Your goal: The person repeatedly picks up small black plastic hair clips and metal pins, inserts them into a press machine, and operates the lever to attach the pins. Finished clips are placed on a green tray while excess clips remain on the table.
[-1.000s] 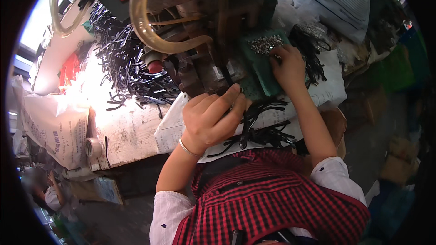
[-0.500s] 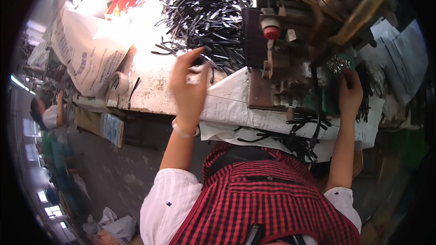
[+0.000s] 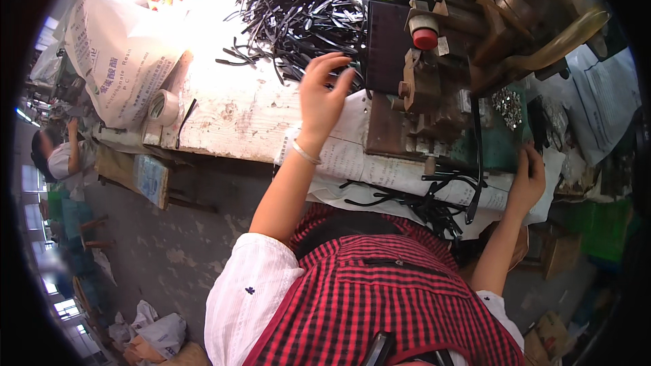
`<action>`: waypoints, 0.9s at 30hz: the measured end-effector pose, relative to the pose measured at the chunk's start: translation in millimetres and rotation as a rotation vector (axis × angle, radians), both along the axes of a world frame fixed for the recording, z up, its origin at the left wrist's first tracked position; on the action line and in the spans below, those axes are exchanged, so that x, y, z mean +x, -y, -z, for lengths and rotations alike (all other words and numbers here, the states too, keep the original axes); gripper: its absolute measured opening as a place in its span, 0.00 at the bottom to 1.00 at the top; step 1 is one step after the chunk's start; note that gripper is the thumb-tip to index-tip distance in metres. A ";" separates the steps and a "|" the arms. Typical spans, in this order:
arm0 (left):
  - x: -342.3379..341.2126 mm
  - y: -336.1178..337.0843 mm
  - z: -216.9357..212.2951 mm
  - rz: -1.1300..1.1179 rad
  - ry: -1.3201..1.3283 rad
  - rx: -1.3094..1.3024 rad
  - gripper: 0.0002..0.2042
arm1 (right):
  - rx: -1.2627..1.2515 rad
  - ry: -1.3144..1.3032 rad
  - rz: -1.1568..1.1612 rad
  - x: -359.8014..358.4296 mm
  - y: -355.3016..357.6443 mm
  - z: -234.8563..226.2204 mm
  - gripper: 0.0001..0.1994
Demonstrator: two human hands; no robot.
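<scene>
My left hand [image 3: 324,103] is raised over the bench at the near edge of a big heap of black eyeglass temples [image 3: 298,20]. Its fingers curve with the thumb apart, and I see nothing held between them. My right hand [image 3: 527,179] is at the bench's near right edge, below a small pile of shiny metal bits [image 3: 507,108]. Its fingertips are drawn together; anything in them is too small to make out. Between the hands stands a metal bench machine [image 3: 434,88] with a red button. One long black temple [image 3: 476,169] hangs down at its front.
More black temples [image 3: 434,210] lie on white sheeting at the front edge. To the left are a tape roll [image 3: 164,107], a single temple [image 3: 186,122] and a printed white sack [image 3: 122,61]. A brass-coloured lever [image 3: 563,47] juts out at upper right. Another person [image 3: 64,156] is far left.
My left hand has moved right, toward the machine. My right hand has drawn back from the metal bits toward the bench's near edge. The view has shifted slightly.
</scene>
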State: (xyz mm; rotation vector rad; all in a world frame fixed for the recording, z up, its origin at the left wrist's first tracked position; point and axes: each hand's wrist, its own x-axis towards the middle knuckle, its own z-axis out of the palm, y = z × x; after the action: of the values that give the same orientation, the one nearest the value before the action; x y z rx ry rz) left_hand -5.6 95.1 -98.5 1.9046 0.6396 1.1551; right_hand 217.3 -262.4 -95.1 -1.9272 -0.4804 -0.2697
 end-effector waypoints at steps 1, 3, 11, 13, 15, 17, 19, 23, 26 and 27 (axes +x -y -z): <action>-7.0 -5.4 1.5 -0.077 0.017 0.054 0.08 | -0.002 -0.061 0.024 -5.7 8.5 -0.5 0.09; -19.5 -21.5 -1.8 -0.202 0.005 0.148 0.06 | 0.060 -0.068 -0.030 -20.5 3.7 -11.9 0.09; -26.8 -61.6 -12.5 -0.123 -0.450 0.577 0.06 | 0.318 0.134 -0.380 -44.9 -127.9 -83.0 0.10; -29.4 -68.3 -0.7 -0.202 -0.623 0.774 0.08 | 0.384 0.061 -0.375 -59.0 -138.2 -85.8 0.13; -38.5 -74.3 8.2 -0.279 -0.766 0.917 0.10 | 0.421 0.038 -0.360 -64.7 -138.0 -78.0 0.16; -42.0 -88.3 12.0 -0.184 -0.748 0.983 0.08 | 0.474 -0.015 -0.355 -67.3 -137.3 -71.0 0.16; -39.7 -99.6 1.3 -0.117 -0.669 0.988 0.07 | 0.526 -0.068 -0.358 -66.1 -140.0 -77.9 0.17; -30.7 -83.8 -30.1 -0.184 -0.429 0.623 0.05 | 0.531 -0.049 -0.408 -75.9 -146.3 -91.6 0.21; -20.5 -85.5 -14.1 -0.251 -0.375 0.433 0.06 | 0.609 -0.208 -0.476 -81.0 -143.3 -100.7 0.25; -20.6 -84.2 -6.9 -0.282 -0.365 0.422 0.06 | 0.640 -0.302 -0.494 -88.3 -138.7 -107.5 0.26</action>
State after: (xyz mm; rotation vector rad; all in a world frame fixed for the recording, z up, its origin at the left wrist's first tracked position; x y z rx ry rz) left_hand -26.2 179.3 -91.6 2.4794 0.9438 1.1930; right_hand 129.0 -123.7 12.4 -1.1536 -0.5654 0.1762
